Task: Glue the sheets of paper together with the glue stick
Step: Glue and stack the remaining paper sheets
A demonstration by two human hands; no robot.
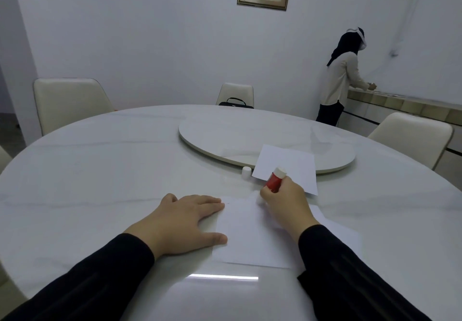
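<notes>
Round white marble table [100, 170], raised turntable [225, 133], two paper sheets [250, 233] [287, 163], white cap [246, 172]

right hand [285, 200] gripping glue stick [275, 180], paper [250, 233]

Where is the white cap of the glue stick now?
The cap stands on the table, right of centre in the head view, just left of the far sheet and near the turntable edge.

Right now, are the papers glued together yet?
Not yet. Done: the cap is off, standing on the table. In hand: the left hand holds the near sheet flat while the right hand grips the glue stick, tip down at its far edge. Left: the other sheet lies apart, waiting to be pressed on.
</notes>
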